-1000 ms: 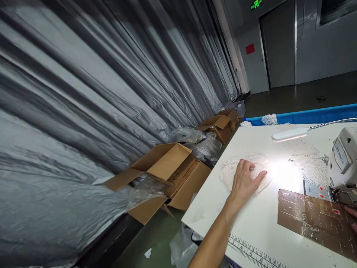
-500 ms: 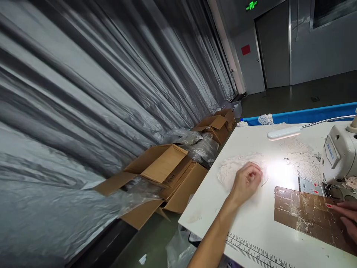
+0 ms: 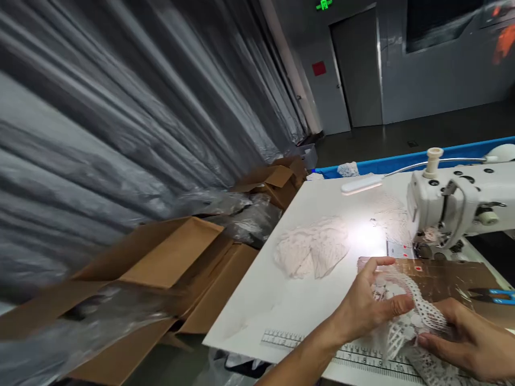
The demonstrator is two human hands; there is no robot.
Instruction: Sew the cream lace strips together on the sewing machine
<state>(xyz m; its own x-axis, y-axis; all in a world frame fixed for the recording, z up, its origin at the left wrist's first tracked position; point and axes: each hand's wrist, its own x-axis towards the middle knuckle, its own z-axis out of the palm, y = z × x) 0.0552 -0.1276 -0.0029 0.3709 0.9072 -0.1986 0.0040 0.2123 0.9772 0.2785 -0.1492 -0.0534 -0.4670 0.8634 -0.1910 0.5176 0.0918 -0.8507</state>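
White openwork lace (image 3: 420,308) is bunched between my two hands over the front of the sewing table. My left hand (image 3: 368,308) has its thumb on the near side of the lace and its fingers behind it. On the right, my right hand (image 3: 470,338) pinches the lace's other end, part of which hangs down toward the table edge. Under and behind the hands lies a brown taped board (image 3: 446,279). Just beyond the board stands the white sewing machine (image 3: 430,203).
A gathered pale pink fabric piece (image 3: 311,246) lies on the white table (image 3: 249,300), left of a lit lamp (image 3: 362,184). Blue-handled snips (image 3: 497,295) rest on the board. A printed ruler (image 3: 281,339) runs along the front edge. Open cardboard boxes (image 3: 173,252) stand left.
The view has swung right. My left hand has left the pale fabric on the table and come over to the right. Both hands now have white lace between them.
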